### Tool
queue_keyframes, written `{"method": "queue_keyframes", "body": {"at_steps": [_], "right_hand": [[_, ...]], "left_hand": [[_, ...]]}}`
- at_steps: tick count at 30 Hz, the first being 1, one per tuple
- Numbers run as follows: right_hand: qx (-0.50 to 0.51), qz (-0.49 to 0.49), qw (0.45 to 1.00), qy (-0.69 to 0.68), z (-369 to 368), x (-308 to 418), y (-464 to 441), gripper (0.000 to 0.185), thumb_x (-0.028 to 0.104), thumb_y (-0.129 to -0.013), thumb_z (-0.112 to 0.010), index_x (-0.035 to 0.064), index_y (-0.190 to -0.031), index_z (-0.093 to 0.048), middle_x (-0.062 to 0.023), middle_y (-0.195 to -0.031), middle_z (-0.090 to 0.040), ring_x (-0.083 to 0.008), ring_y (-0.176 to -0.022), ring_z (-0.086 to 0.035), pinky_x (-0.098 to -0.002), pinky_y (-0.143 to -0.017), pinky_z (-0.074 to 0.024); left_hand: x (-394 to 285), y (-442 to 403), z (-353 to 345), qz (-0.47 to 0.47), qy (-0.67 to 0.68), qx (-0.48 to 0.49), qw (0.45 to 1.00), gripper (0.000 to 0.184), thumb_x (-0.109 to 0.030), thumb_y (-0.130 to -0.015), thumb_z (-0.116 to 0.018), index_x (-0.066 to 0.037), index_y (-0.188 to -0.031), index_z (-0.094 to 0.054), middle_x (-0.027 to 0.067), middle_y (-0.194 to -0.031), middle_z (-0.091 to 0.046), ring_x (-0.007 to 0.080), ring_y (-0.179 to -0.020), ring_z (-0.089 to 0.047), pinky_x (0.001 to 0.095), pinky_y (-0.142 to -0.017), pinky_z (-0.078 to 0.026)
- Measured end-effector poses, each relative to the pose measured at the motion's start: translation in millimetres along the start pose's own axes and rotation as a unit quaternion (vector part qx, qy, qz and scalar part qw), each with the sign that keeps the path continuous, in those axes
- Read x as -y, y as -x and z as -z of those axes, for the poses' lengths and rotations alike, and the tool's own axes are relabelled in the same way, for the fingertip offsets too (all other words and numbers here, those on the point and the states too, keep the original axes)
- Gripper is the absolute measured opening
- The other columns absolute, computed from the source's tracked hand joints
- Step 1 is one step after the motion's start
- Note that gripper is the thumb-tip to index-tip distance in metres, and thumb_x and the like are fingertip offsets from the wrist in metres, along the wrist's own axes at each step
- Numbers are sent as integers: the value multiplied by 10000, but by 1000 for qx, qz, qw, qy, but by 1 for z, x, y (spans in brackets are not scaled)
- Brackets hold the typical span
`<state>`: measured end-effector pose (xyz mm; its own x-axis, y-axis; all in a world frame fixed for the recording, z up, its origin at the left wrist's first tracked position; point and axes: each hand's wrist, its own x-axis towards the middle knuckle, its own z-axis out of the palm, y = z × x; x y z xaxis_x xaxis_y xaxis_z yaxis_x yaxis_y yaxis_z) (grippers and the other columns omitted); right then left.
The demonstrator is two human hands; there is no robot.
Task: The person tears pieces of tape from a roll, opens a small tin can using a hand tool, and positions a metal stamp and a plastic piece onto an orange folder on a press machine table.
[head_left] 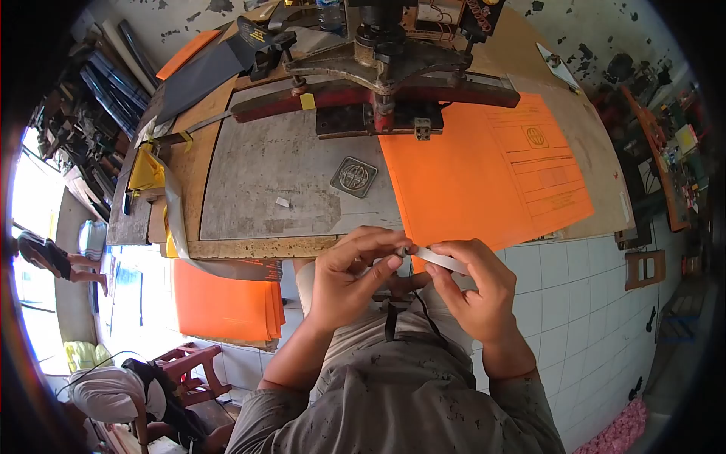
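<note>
In front of my lap, my left hand (352,276) pinches a small dark grey piece (403,250) between thumb and fingertips. Its kind is too small to make out. Close beside it, my right hand (480,291) holds a curved white strip of tape (451,260) between thumb and forefinger. The strip's left end reaches toward the small piece; whether they touch I cannot tell. Beyond my hands, a square metal stamping plate (354,176) with a round emblem lies on the grey press bed (265,166). A small white scrap (283,202) lies to its left.
A heavy press (382,83) with a red crossbar spans the bench. An orange printed sheet (476,166) lies at its right. Orange sheets (223,303) are stacked below the bench's left edge. Another person (125,393) sits at lower left, near a red stool (189,371).
</note>
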<state>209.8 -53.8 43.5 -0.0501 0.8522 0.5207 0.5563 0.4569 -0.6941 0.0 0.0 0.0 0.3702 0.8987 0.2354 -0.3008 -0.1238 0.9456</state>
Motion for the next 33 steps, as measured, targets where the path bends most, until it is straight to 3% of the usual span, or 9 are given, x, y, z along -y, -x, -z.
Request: {"method": "queue_keyframes", "body": {"at_steps": [5, 8, 17, 23, 26, 33], "right_hand": [[4, 74, 996, 56, 8, 7, -6, 375, -26, -890, -840, -14, -1243, -714, -142, -1059, -760, -295, -916, -745, -399, -762, -597], [18, 85, 993, 82, 11, 8, -6, 378, -23, -885, -841, -30, -1238, -709, -136, -1045, -756, -286, -894, -729, -403, -762, -579], [54, 90, 988, 116, 14, 4, -4, 377, 8, -909, -829, -18, -1263, -702, -120, -1033, -749, -271, -887, -709, -397, -781, -557], [67, 90, 983, 146, 13, 5, -2, 408, 23, -901, -834, -21, -1284, -700, -110, -1038, -744, -262, -890, -706, -396, -775, -553], [71, 88, 983, 146, 14, 4, -1, 426, 23, -898, -836, -23, -1297, -695, -110, -1032, -739, -261, -901, -708, -394, -780, -558], [76, 77, 984, 143, 13, 5, -4, 424, 25, -893, -842, -22, -1280, -677, -110, -1007, -730, -268, -903, -718, -393, -790, -573]], "left_hand": [[-3, -7, -6, -157, -208, -13, 965, 332, 153, -854, -798, 6, -1151, -802, 137, -1183, -798, 270, -1131, -734, 379, -950, -594], [-6, -8, -11, -175, -243, -29, 954, 351, 138, -812, -835, -4, -1132, -807, 114, -1108, -817, 260, -1112, -736, 372, -937, -596], [-11, -11, -11, -241, -324, 0, 915, 347, 84, -817, -851, -44, -1139, -829, 73, -1130, -812, 255, -1057, -754, 379, -894, -610], [-7, -12, -12, -267, -309, 9, 913, 348, 82, -807, -846, -42, -1131, -816, 82, -1127, -801, 261, -1020, -771, 375, -841, -621], [-9, -13, -13, -280, -329, 9, 902, 389, 149, -753, -857, -30, -1095, -806, 102, -1090, -805, 252, -967, -786, 347, -770, -634], [-16, -12, -12, -278, -375, 38, 884, 384, 126, -725, -862, -45, -1066, -819, 97, -1102, -790, 247, -965, -790, 337, -781, -645]]}}
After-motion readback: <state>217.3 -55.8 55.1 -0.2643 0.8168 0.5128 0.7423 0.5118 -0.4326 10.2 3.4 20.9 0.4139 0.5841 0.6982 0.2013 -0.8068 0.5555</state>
